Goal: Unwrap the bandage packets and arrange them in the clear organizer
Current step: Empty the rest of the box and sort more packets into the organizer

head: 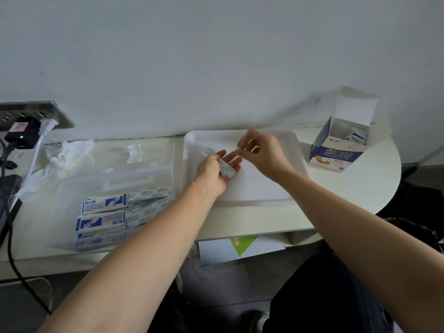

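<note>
White bandage packet diagonal, far-left to near-right, gripped in left hand; right hand: cannot tell.

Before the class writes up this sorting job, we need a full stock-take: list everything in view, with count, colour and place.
table: one, white, under everything
tray: one, white, centre of table
clear organizer: one, transparent, left of tray
bandage packets: several, blue and white, front left pile
box: one, blue and white, open, right of tray, packets inside
crumpled wrapping: one heap, clear-white, back left
socket strip: one, grey, far left wall, plugs in it
held packet: one, pale, in the left hand
left hand: over tray, holds the packet
right hand: over tray, fingers curled beside the left hand; what they pinch is unclear
</note>
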